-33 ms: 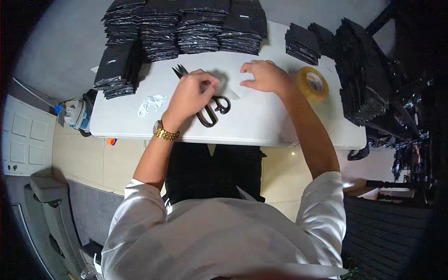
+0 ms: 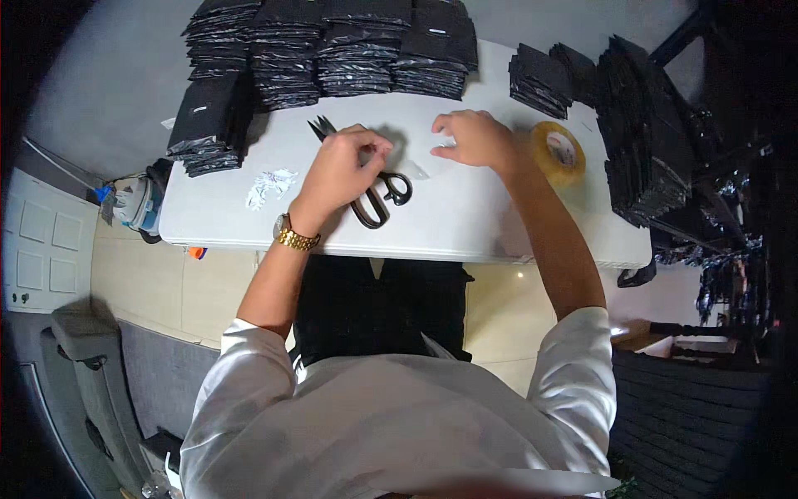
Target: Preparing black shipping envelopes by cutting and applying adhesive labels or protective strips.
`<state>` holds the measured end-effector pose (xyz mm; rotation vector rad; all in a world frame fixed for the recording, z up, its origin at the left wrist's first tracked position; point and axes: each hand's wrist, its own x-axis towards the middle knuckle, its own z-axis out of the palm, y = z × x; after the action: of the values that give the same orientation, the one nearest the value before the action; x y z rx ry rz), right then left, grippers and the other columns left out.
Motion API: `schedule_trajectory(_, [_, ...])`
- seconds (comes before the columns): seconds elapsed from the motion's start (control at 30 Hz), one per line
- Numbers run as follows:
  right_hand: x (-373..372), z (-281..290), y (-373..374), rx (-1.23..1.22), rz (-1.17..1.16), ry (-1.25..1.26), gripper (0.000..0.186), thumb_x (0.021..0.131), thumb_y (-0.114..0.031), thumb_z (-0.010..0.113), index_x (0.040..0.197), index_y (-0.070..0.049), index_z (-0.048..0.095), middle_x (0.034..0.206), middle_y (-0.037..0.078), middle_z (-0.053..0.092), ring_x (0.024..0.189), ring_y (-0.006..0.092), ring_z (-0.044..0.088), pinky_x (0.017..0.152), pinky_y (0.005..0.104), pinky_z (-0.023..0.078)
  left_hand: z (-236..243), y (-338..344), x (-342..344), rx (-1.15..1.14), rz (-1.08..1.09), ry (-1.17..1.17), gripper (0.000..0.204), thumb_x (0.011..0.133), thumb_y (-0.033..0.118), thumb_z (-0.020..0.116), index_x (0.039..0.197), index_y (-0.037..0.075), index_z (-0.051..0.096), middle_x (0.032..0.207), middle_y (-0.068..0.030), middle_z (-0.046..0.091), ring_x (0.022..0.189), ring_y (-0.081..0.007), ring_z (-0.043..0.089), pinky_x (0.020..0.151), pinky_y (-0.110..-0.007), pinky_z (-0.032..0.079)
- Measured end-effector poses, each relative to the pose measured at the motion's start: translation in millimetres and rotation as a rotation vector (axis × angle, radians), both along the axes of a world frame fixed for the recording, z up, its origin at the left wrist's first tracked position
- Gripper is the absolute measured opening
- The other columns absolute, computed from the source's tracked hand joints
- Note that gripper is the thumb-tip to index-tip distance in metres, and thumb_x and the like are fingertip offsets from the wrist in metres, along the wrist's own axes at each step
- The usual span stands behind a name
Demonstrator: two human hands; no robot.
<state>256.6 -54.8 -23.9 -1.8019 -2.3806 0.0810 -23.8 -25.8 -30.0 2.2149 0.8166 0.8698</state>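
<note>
My left hand (image 2: pixel 342 170) hovers over a pair of black-handled scissors (image 2: pixel 371 208), hiding their middle. Thumb and fingertips are pressed together in a pinch; what is in them, if anything, is too small to make out. Across from it, my right hand (image 2: pixel 478 140) is curved toward the left one, its thumb and fingers apart, with nothing plainly held. A small see-through piece (image 2: pixel 417 170) shows faintly on the white table (image 2: pixel 465 224) between the hands. To the right of my right hand lies a roll of clear yellowish tape (image 2: pixel 559 154).
Stacks of black plastic packages (image 2: pixel 357 54) line the table's far side. A shorter stack (image 2: pixel 209 125) stands at left. More black packages (image 2: pixel 539 79) sit at far right, beside a tall leaning pile (image 2: pixel 644 133). Silvery scraps (image 2: pixel 270 188) lie left of my left hand.
My right hand has shifted very slightly to the right. My left hand and the scissors are almost where they were.
</note>
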Motion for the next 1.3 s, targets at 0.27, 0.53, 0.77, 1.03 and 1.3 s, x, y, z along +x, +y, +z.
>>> schedule_trajectory(0.27, [8,33,0,-0.153,0.044,0.222,0.017,0.087,-0.020,0.081,0.096,-0.006,0.076,0.079,0.006,0.070,0.071,0.0168,0.064,0.067,0.0340,0.053,-7,20,5,-0.033,-0.069,-0.016,0.023,0.092,0.016,0.071,0.106,-0.001,0.076,0.102,-0.0190,0.075,0.088,-0.0314,0.074,0.083,-0.038,0.058])
schedule_trajectory(0.53, [25,55,-19,0.125,0.114,0.416,0.011,0.089,-0.014,0.080,0.096,-0.006,0.076,0.079,0.002,0.066,0.068,0.0114,0.058,0.062,0.0294,0.050,-20,32,38,-0.217,-0.243,-0.055,0.024,0.091,0.019,0.076,0.107,0.002,0.080,0.090,-0.0121,0.079,0.082,-0.0175,0.073,0.080,-0.033,0.058])
schedule_trajectory(0.77, [23,51,-21,0.199,0.082,0.468,0.010,0.090,-0.011,0.079,0.098,-0.006,0.076,0.078,0.003,0.065,0.068,0.0106,0.056,0.063,0.0281,0.049,-6,18,23,-0.222,-0.002,-0.225,0.024,0.092,0.010,0.075,0.113,0.000,0.079,0.086,-0.0119,0.079,0.075,-0.0114,0.072,0.071,-0.027,0.057])
schedule_trajectory(1.03, [31,50,-31,0.211,-0.035,0.494,0.017,0.090,-0.011,0.079,0.106,-0.007,0.075,0.079,0.002,0.064,0.072,0.0107,0.057,0.067,0.0287,0.050,16,15,15,-0.163,0.082,-0.102,0.013,0.092,0.009,0.078,0.102,0.000,0.078,0.086,-0.0030,0.076,0.076,-0.0077,0.066,0.073,-0.026,0.054])
schedule_trajectory(1.3, [43,51,-36,0.299,0.077,0.548,0.019,0.086,-0.013,0.084,0.101,-0.008,0.073,0.073,0.001,0.060,0.065,0.0112,0.055,0.062,0.0282,0.048,18,10,44,-0.105,-0.037,-0.301,0.040,0.091,0.021,0.081,0.125,0.003,0.070,0.118,-0.0064,0.071,0.106,-0.0137,0.064,0.091,-0.032,0.056])
